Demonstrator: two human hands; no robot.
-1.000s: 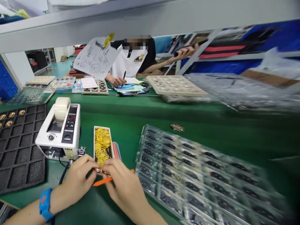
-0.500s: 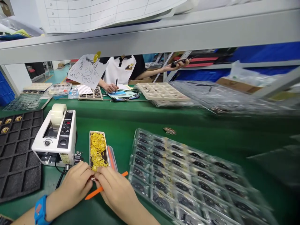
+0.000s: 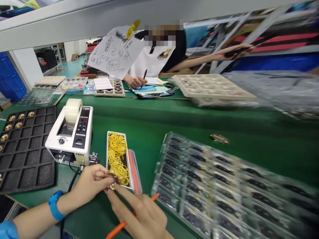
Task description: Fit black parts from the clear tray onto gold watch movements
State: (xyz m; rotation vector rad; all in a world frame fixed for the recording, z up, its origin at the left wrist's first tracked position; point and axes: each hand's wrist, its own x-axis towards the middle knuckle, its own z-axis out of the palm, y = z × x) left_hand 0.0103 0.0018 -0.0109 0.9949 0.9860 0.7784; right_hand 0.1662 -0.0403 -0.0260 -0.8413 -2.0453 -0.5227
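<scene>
My left hand (image 3: 91, 183), with a blue watch on its wrist, pinches a small gold metal part (image 3: 111, 180) just in front of a narrow box of yellow rings (image 3: 117, 157). My right hand (image 3: 141, 212) lies below it with fingers stretched toward the part, fingertips touching it. An orange stick (image 3: 124, 223) runs under the right hand's fingers; whether the hand grips it I cannot tell.
A white tape dispenser (image 3: 72, 132) stands to the left, beside a black foam tray (image 3: 23, 146) with gold parts. A clear blister tray of dark parts (image 3: 219, 186) fills the right. One loose part (image 3: 219, 138) lies on the green mat. A person writes across the table.
The view has swung left and down. My right hand has opened and dropped lower; the left hand keeps hold of the gold part by the ring box.
</scene>
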